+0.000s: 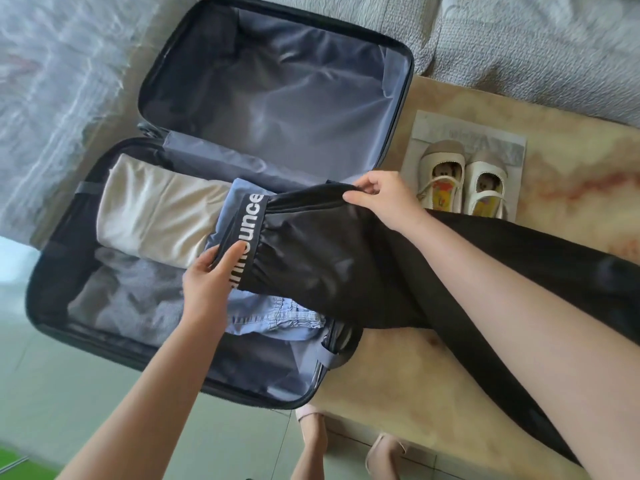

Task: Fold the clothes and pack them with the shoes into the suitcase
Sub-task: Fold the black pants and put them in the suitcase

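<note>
Open suitcase [45, 306] on a table [398, 393], folded cream top [156, 216] inside. L hand [207, 282] pinches the waistband of the black trousers [329, 258]; R hand [381, 199] grips their far edge. Trousers drape over the case rim & table. Pair of shoes [464, 181] beside, possibly on paper.

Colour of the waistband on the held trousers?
Black with white lettering; the waistband shows best in the head view.

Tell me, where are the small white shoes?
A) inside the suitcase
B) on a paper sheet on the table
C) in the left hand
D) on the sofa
B: the white shoes stand together on a paper sheet on the table, outside the suitcase; the left hand and right hand grip the black trousers.
</note>
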A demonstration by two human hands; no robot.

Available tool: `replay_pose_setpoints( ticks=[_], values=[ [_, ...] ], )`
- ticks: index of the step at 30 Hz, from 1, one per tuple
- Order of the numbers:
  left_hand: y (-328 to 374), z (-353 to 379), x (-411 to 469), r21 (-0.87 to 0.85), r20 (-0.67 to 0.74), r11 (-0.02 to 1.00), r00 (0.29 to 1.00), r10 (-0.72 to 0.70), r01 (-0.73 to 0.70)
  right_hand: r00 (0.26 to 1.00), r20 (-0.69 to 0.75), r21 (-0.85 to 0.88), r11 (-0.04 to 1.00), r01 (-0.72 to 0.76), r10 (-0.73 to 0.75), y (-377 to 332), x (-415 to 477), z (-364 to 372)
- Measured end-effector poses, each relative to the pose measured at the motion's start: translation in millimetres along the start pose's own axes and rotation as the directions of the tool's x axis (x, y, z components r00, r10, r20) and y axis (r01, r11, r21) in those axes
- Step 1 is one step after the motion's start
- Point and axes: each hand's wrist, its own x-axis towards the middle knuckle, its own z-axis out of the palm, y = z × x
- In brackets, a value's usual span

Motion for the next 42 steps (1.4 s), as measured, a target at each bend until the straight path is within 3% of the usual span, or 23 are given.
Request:
replay_pose_setpoints(
  ticks=[5, 7, 11, 14, 17, 20, 23, 26, 29, 32, 37, 40, 42],
  values=[
    [-27.1, -22.4, -1.8, 0.099, -0.102, 0.991, 0.992, -0.079, 0.089, 0.998, 0.015, -0.138, 0.988, 0.068, -0.067, -3.2, -7.5, 32.0],
    [-32.1, -17.7, 1.3, 0.189, -0.136, 0.980, 0.990, -0.035, 0.061, 0.995, -0.020, -0.183, 0.979, 0.088, -0.094, 2.6, -13.3, 32.9],
    [-23.5, 0.4, 5.9, 0.456, -0.160, 0.888, 0.975, 0.156, -0.067, 0.995, -0.094, -0.068, 0.997, 0.038, -0.045, 26.5, -35.2, 19.4],
    [-13.8, 17.4, 4.9, 0.670, -0.010, 0.682, 0.915, 0.404, -0.294, 0.975, -0.220, -0.031, 1.000, -0.001, -0.006, 49.0, -64.1, 2.5],
    [-6.5, 50.8, -8.8, 0.619, 0.252, 0.550, 0.805, 0.537, -0.561, 0.956, -0.272, -0.007, 0.993, -0.117, 0.110, 84.5, -106.9, -11.1],
    [-5.7, 92.4, -26.5, 0.557, 0.449, 0.411, 0.678, 0.582, -0.722, 0.932, -0.276, -0.047, 0.965, -0.257, 0.235, 127.3, -157.2, -16.6],
    [-10.3, 132.1, -40.5, 0.462, 0.656, 0.273, 0.532, 0.535, -0.844, 0.926, -0.282, -0.146, 0.943, -0.299, 0.250, 159.8, -200.0, -14.2],
    [-20.1, 164.3, -50.9, 0.397, 0.864, 0.091, 0.405, 0.300, -0.913, 0.942, -0.271, -0.304, 0.911, -0.280, 0.199, 179.1, -221.9, -5.0],
    [-32.6, 186.4, -51.0, 0.413, 0.911, -0.098, 0.411, 0.036, -0.905, 0.942, -0.280, -0.394, 0.872, -0.291, 0.188, 190.7, -229.7, 7.1],
    [-41.2, 196.8, -42.4, 0.423, 0.884, -0.240, 0.456, -0.102, -0.873, 0.916, -0.330, -0.436, 0.823, -0.364, 0.231, 202.8, -234.8, 15.4],
    [-49.3, 200.7, -32.7, 0.386, 0.906, -0.300, 0.420, -0.058, -0.873, 0.873, -0.466, -0.358, 0.873, -0.332, 0.141, 224.0, -248.4, 4.3],
    [-50.0, 201.8, -32.5, 0.395, 0.918, -0.238, 0.388, 0.077, -0.887, 0.761, -0.596, -0.133, 0.903, -0.408, 0.256, 222.7, -245.5, -26.1],
    [-45.5, 208.6, -37.2, 0.424, 0.898, -0.173, 0.387, 0.209, -0.889, 0.733, -0.615, -0.034, 0.919, -0.393, 0.291, 222.4, -228.7, -56.3]
  ],
)
